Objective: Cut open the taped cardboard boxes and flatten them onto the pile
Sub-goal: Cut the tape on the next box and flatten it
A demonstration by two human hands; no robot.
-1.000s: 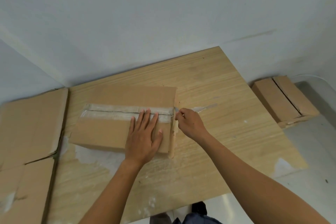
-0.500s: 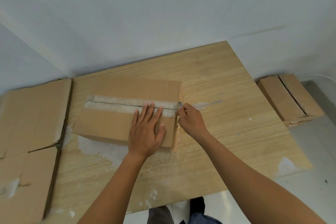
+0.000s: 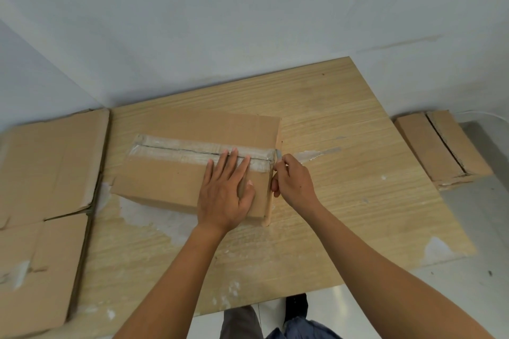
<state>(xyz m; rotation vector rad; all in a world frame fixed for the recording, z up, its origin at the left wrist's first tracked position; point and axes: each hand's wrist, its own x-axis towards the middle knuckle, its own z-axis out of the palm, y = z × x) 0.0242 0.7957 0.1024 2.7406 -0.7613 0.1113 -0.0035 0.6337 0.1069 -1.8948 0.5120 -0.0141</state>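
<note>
On the light wooden tabletop (image 3: 344, 201), the taped brown cardboard box (image 3: 170, 176) is sitting beside the flattened cardboard pile (image 3: 46, 173). The left hand (image 3: 224, 192) is pressing flat on its top; the right hand (image 3: 293, 183) is gripping a small grey blade (image 3: 278, 153) at the seam's right end.

Soft, even, fairly bright light casts only faint shadows, with no glare, a slightly soft picture and wide-angle bending toward the edges.
</note>
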